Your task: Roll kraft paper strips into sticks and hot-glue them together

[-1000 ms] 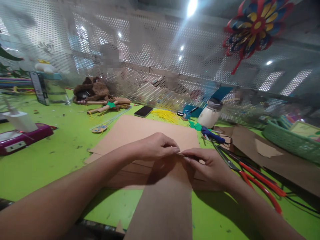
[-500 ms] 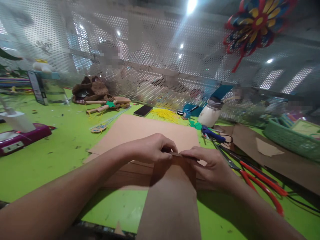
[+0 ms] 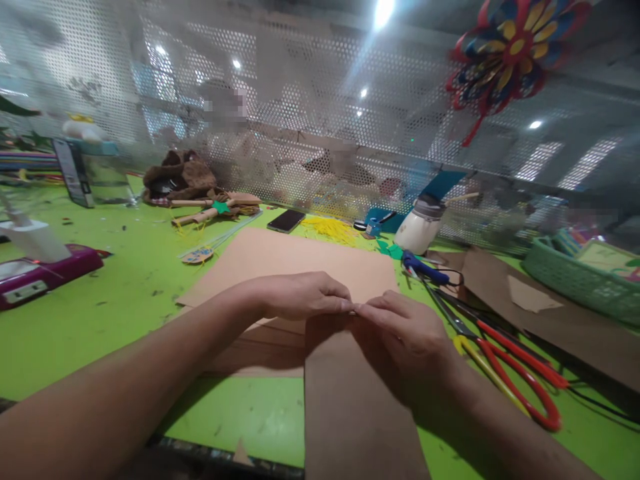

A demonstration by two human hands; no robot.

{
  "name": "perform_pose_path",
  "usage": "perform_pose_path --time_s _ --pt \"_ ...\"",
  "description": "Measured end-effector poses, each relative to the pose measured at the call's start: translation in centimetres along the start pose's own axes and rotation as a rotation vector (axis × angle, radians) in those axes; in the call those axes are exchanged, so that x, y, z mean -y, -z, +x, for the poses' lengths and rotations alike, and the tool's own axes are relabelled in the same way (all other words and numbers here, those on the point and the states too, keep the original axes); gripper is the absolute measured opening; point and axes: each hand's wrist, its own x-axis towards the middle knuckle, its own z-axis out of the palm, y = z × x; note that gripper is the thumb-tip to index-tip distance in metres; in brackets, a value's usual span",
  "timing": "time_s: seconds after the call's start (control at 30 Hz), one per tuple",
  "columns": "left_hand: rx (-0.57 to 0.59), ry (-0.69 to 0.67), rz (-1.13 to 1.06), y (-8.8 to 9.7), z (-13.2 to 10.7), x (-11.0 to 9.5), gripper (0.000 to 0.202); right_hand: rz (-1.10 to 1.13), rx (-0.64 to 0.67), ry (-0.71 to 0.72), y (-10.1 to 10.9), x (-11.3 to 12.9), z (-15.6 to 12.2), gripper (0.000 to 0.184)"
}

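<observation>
- The left hand [image 3: 310, 295] was pinched almost flat, thumb and fingertips together on the far edge of the brown paper strip [image 3: 357, 400].
- The right hand [image 3: 413, 327] met it there, its fingertips closed down on the same edge — the two sets of fingertips all but touching. Where its thumb sat was hard to tell in the shadow.
- From the grip, the paper strip ran back toward the person, widening in view and passing over the near edge of the green table [image 3: 55, 340].
- Under and beyond the grip lay a stack of tan sheets [image 3: 300, 257], its lower layers showing to the left of the strip.
- Farther beyond the grip were a dark phone [image 3: 286, 221], a heap of yellow shreds [image 3: 327, 228] and, off to the right, a white jar [image 3: 419, 230] with a grey neck.
- Right of the grip lay a blue-handled tool [image 3: 425, 269], and nearer the right forearm the scissors [image 3: 520, 380] — their handles red and yellow.
- Well to the right of the grip stood a green basket [image 3: 580, 273], beside a large brown sheet [image 3: 583, 337].
- Well to the left of the grip was a purple power strip [image 3: 75, 267].
</observation>
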Motion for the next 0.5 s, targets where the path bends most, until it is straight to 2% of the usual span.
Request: perform_pose_path --time_s 0.27,0.4,0.5 --pt "-0.015 0.014 -0.016 -0.43 0.37 0.54 0.032 0.042 -0.051 -0.017 -0.06 -0.07 0.01 0.024" --pt "-0.027 0.053 0.005 -0.65 0.54 0.62 0.03 0.196 -0.075 -0.056 -0.36 -0.35 0.19 0.026" --pt "-0.053 0.067 0.034 -0.73 0.59 0.67 0.028 0.328 -0.086 -0.151 -0.1 -0.26 0.48 0.026"
